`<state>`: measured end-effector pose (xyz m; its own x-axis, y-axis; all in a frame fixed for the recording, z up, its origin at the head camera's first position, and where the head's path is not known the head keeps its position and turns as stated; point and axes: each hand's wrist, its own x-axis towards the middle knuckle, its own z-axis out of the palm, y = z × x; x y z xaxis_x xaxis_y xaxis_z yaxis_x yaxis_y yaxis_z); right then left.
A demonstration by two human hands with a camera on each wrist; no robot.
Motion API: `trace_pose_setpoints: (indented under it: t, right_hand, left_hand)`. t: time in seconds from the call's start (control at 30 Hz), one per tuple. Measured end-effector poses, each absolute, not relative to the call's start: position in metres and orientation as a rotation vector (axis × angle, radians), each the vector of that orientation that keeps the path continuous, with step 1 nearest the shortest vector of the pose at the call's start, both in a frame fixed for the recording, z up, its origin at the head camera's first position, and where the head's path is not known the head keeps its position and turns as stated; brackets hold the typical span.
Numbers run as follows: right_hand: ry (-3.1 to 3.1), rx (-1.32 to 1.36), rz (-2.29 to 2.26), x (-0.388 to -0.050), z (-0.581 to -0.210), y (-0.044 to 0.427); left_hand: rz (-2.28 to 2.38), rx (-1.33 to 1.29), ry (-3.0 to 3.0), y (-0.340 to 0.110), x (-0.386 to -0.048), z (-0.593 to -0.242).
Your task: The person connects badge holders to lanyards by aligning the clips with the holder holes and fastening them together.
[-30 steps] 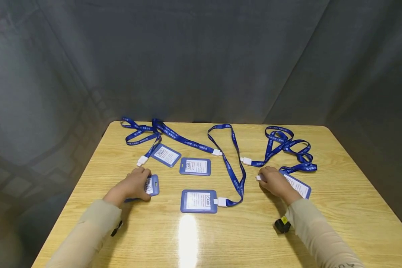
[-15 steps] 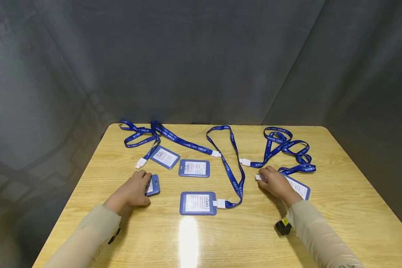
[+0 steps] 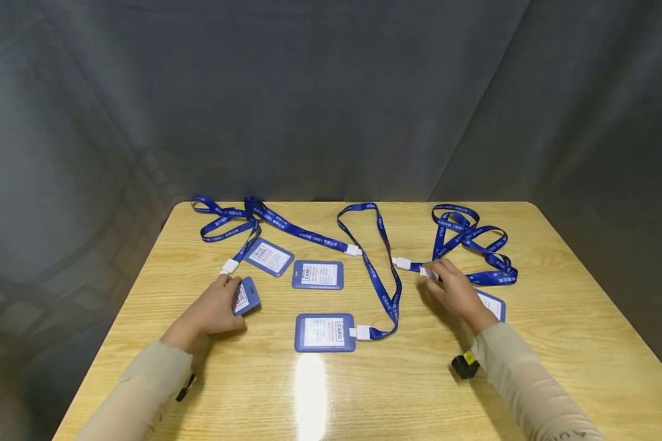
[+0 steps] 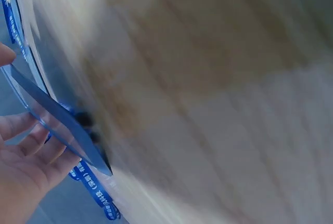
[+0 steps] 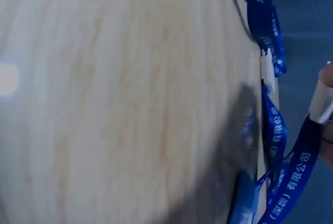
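Farther across the wooden surface (image 3: 391, 398) than a second ago are the left grip (image 3: 215, 310) and right grip (image 3: 455, 294). A blue lanyard (image 5: 298, 172) trails from the right. The left is clamped on a blue card holder (image 3: 246, 296), tilted up; the right pinches the lanyard's white clip (image 3: 428, 273), near a second clip (image 3: 402, 263).

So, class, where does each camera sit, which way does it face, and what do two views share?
Head: on the head, looking forward and down at the table; left hand, right hand and sleeves show.
Left wrist: on that wrist, facing the held badge holder; part of the left hand shows.
Right wrist: likewise, facing table and white clip; part of the right hand shows.
Shared by head and left wrist: held badge holder.
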<state>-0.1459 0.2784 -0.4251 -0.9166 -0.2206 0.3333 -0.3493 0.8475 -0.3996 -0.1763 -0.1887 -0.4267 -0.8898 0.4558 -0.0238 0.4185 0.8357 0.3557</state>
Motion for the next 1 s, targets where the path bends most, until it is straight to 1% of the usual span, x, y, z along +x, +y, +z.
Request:
trace_pose_setpoints:
  t: [0.4,0.67,1.0]
  right_hand:
    - [-2.483,0.473,0.783,-0.149,-0.416,0.267]
    - [-2.37,0.556,0.845,-0.147,-0.412,0.254]
    - [-2.424,0.413,0.933,-0.134,-0.41,0.246]
  left_hand:
    - [0.599,0.703,2.927,-0.18,-0.175,-0.415]
    - [0.642,0.793,2.924,-0.167,-0.169,-0.407]
    - [0.726,0.993,2.927,-0.146,-0.165,-0.398]
